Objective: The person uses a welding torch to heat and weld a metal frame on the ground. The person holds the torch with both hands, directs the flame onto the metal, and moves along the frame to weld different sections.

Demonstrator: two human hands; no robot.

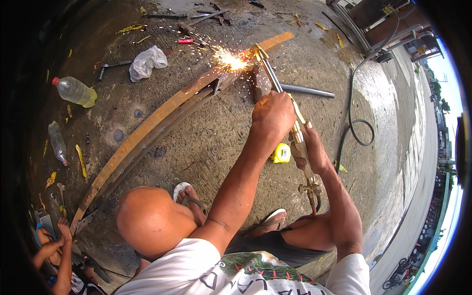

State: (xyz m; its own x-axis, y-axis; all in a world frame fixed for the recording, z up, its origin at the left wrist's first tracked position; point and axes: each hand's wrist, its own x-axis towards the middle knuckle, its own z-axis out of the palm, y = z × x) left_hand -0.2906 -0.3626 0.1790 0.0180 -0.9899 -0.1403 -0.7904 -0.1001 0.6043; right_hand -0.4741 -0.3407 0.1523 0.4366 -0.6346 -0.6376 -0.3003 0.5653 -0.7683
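Both my hands grip a brass-and-steel cutting torch (270, 73). My left hand (273, 114) is wrapped round its tubes near the front. Further back, my right hand (315, 150) holds the handle, thumb lying along the top. The bent torch head is at the top of a long rusty steel bar (167, 102), close to its far end. Bright orange sparks (232, 61) spray leftward from there and hide the exact spot under the nozzle. Beneath that end, a short steel block (261, 83) appears to prop the bar. Brass valves (309, 188) sit at the torch's rear.
A yellow tape measure (281, 153) lies beside my left wrist. At left are a capped bottle (76, 92), an empty bottle (57, 142) and a plastic bag (148, 63). A steel pipe (308, 90) and black hose (350, 98) lie right. Another person's hands (64, 230) are at the bar's near end.
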